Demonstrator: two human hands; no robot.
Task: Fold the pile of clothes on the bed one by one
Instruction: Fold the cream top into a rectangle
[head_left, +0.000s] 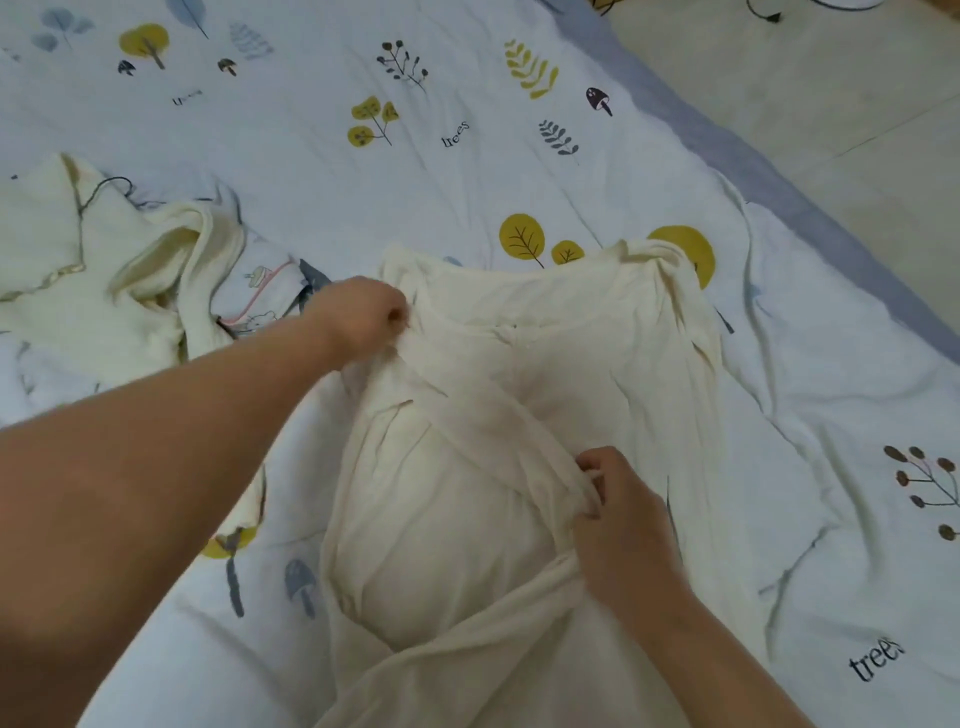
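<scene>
Cream garment gripped by both hands; cream clothes left, apart.

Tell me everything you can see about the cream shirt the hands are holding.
The cream shirt is thin, soft, slightly sheer fabric, plain in colour, with a rounded neckline at the far end. It lies wrinkled and partly spread on the bedsheet, unfolded. A twisted band of its fabric runs diagonally across it. The left hand pinches that band near the collar; the right hand grips its lower end.
</scene>
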